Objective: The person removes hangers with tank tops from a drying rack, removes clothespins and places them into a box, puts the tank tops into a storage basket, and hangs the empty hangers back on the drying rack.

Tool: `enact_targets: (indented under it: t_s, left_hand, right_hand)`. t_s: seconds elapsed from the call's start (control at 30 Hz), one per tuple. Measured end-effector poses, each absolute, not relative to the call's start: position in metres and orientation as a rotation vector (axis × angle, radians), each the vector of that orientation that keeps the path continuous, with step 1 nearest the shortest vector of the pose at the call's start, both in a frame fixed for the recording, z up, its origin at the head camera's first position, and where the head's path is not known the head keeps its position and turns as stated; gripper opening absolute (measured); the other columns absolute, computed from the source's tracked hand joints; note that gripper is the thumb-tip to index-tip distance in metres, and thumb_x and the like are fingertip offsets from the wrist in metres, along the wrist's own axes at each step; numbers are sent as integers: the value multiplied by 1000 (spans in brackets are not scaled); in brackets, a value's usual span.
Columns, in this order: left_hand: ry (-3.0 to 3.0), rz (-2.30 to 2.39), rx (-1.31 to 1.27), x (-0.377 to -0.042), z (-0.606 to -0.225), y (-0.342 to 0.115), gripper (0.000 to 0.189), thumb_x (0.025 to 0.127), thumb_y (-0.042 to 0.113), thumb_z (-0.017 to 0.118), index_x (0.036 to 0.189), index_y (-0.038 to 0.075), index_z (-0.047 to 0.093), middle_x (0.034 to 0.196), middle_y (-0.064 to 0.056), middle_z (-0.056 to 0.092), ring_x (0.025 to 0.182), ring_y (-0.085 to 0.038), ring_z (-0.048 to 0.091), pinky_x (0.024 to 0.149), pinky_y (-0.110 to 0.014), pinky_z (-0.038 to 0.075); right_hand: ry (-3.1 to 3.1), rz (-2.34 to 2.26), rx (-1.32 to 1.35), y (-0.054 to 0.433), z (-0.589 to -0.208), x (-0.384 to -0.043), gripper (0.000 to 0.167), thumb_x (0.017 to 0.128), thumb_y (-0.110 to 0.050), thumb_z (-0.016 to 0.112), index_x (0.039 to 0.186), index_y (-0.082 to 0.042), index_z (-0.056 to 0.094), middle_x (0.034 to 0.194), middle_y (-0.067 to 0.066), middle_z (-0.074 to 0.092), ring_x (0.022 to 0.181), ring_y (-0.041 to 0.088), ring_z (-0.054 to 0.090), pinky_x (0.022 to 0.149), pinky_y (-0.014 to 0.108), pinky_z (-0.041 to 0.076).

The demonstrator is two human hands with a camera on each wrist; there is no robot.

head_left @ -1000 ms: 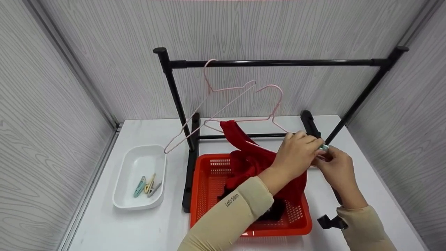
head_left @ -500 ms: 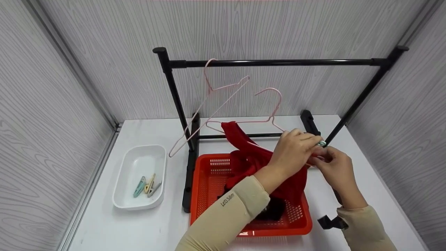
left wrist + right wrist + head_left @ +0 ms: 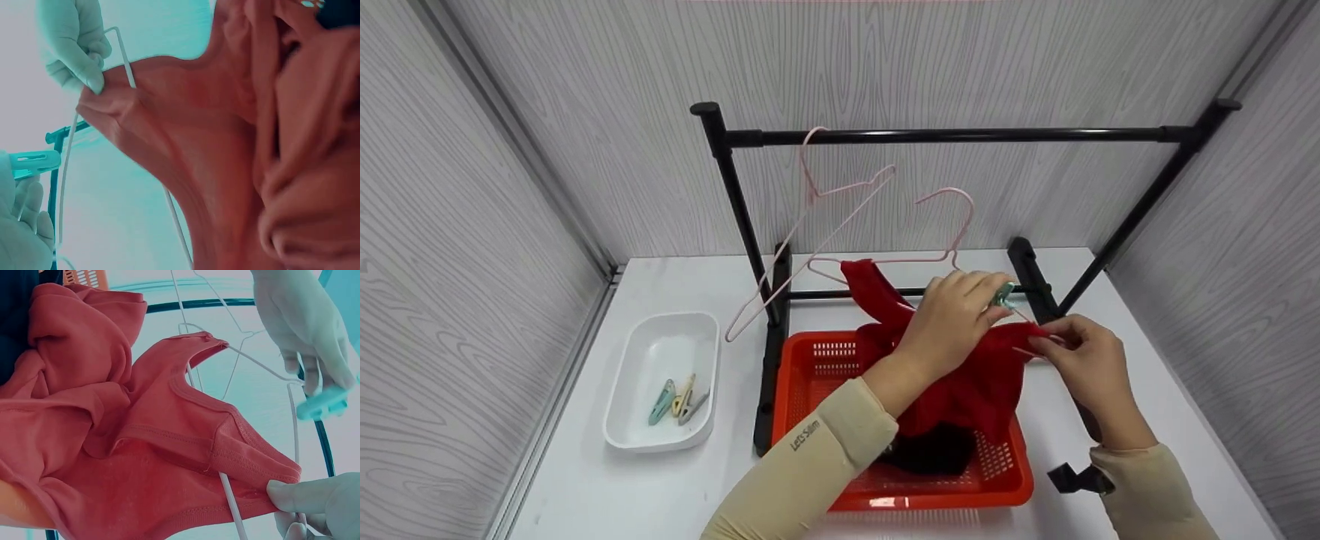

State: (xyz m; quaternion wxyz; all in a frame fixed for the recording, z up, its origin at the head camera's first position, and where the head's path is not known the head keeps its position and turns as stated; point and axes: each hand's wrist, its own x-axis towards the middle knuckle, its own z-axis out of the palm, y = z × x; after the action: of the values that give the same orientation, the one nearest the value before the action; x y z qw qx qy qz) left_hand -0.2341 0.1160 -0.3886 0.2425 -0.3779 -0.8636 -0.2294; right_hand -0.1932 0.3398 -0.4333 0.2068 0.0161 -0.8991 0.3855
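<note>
A red sleeveless top (image 3: 982,367) hangs with its straps looped over the arms of a pink wire hanger (image 3: 964,223), its lower part bunched in the red-orange basket (image 3: 960,501). My right hand (image 3: 1089,360) pinches the right strap together with the hanger's end, thumb on the cloth in the right wrist view. My left hand (image 3: 952,311) holds a teal clothespin (image 3: 1003,295) between thumb and fingers, a little left of that strap and apart from it. In the right wrist view the clothespin (image 3: 323,404) shows clear of the red cloth.
A second pink hanger (image 3: 810,240) hangs from the black rack's top bar (image 3: 960,136). At the left stands a white tray (image 3: 619,375) holding a teal, a yellow and a grey clothespin (image 3: 688,409). Dark cloth (image 3: 934,450) lies in the basket.
My left hand has moved left and away from my right hand, carrying the clothespin off the strap's end. The right hand stays at the strap, which now shows between the hands.
</note>
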Motion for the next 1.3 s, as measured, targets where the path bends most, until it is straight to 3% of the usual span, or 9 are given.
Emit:
enact_targets:
  t_s: [0.5,0.77,1.07,1.3]
  left_hand:
    - [-2204,-728,-992,-237,-390,51,43,99,34,62,136,12,59,123,-2,65,106,-19,58,83,-33,44]
    - [-2147,-789,-854,-238,-395,-2,44,97,33,64,133,8,61,120,-6,65,105,-23,59,83,-39,44]
    - [-2119,-729,-726,-240,-395,-57,44,94,27,68,132,5,60,122,-10,64,110,-29,58,85,-43,43]
    - [-2151,-731,-588,-239,-401,-95,46,94,26,69,134,7,59,123,-12,64,104,-31,57,81,-44,42]
  right_hand:
    - [-2514,1087,26,348,-432,-191,11,89,-8,75,98,-2,72,91,10,72,75,6,64,65,11,52]
    - [-2515,1106,15,349,-432,-191,13,89,-10,76,99,-3,72,92,10,72,77,9,63,65,13,52]
    - [-2487,1145,14,352,-433,-190,15,89,-10,77,99,0,72,94,12,72,78,4,65,67,13,53]
    - [-2494,1167,5,351,-433,-191,15,89,-10,76,99,0,72,94,13,71,79,5,65,68,14,54]
